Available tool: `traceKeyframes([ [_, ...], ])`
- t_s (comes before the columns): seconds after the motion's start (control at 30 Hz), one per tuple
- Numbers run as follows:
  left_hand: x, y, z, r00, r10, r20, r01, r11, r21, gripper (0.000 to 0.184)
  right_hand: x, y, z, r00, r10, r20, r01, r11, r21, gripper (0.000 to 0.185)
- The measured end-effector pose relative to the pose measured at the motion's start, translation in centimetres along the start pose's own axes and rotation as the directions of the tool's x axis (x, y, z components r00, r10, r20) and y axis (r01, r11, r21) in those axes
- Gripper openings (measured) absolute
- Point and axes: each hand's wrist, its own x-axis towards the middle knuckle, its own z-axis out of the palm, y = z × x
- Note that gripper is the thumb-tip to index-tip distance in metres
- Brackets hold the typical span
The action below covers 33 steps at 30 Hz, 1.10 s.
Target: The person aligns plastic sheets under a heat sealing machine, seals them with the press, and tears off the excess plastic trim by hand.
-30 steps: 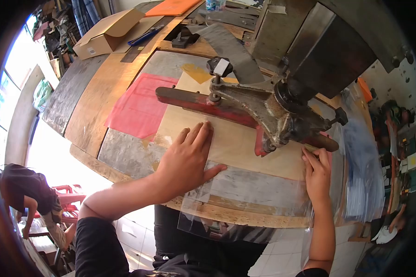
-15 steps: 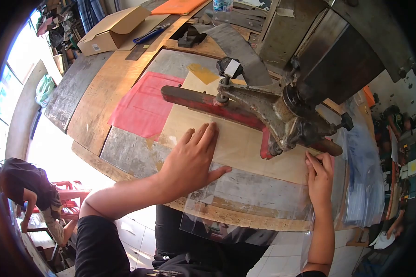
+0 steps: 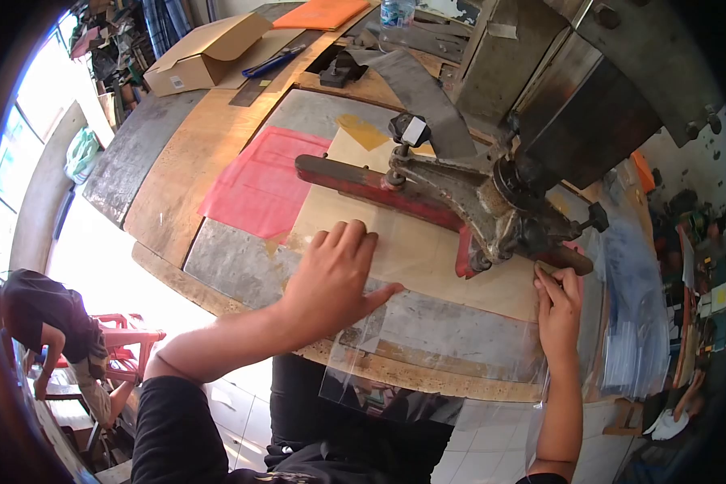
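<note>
My left hand [image 3: 331, 278] is over the tan board [image 3: 436, 262], fingers slightly bent and thumb stretched out; it holds nothing. Whether its fingertips touch the surface I cannot tell. At the board's right end, my right hand [image 3: 558, 310] pinches the edge of a clear plastic sheet [image 3: 436, 367]. This sheet stretches between my hands and hangs over the table's front edge. Beyond my fingers, a long metal bar [image 3: 355, 179] with red sides is clamped under the arm of a press [image 3: 460, 181]. Red sheeting [image 3: 254, 181] lies left of the board.
Stacked clear plastic [image 3: 633, 323] lies to the right. On the back left are a cardboard box [image 3: 198, 68], a blue-handled tool [image 3: 273, 61] and an orange folder [image 3: 323, 13]. A bottle [image 3: 395, 14] stands behind. Another person [image 3: 52, 323] bends down at the lower left.
My left hand's fingers have gone from nearly flat to more bent and raised. The right hand keeps its pinch. The camera view has shifted slightly.
</note>
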Motion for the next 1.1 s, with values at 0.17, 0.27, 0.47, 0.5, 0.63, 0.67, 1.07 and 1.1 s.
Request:
traceKeyframes([
  [0.17,-0.1,-1.1,0.1,0.979,-0.038,-0.200,0.021,0.996,-0.091,0.050,-0.2,0.1,0.0,1.000,-0.005,0.006,0.005,1.000,-0.004,0.028],
  [0.27,0.1,-1.5,0.2,0.983,-0.043,-0.178,0.021,0.992,-0.122,0.044,-0.1,0.3,0.0,0.996,-0.092,-0.018,0.091,0.993,-0.072,0.029],
  [0.47,0.8,-2.1,1.7,0.973,0.020,-0.229,-0.029,0.999,-0.035,0.033,-0.1,0.5,0.1,0.995,-0.094,-0.017,0.092,0.993,-0.067,0.028],
  [0.5,0.8,-2.1,1.8,0.973,0.020,-0.229,-0.028,0.999,-0.034,0.033,-0.2,0.5,0.1,0.995,-0.094,-0.017,0.092,0.994,-0.066,0.028],
  [0.63,1.0,-2.2,2.3,0.974,0.097,-0.205,-0.085,0.994,0.071,0.036,-0.2,0.3,0.1,1.000,-0.009,0.014,0.010,0.999,-0.040,0.029],
  [0.67,1.1,-2.3,2.4,0.974,0.113,-0.198,-0.096,0.991,0.090,0.036,-0.1,0.3,0.1,1.000,-0.004,0.015,0.004,0.999,-0.040,0.029],
  [1.07,1.1,-1.4,3.2,0.979,0.086,-0.184,-0.056,0.985,0.163,0.032,-0.1,1.0,0.2,0.994,-0.112,-0.009,0.110,0.987,-0.114,0.032],
  [1.1,1.1,-1.4,3.2,0.979,0.086,-0.182,-0.056,0.985,0.164,0.032,-0.2,0.9,0.2,0.994,-0.110,-0.008,0.109,0.988,-0.113,0.032],
])
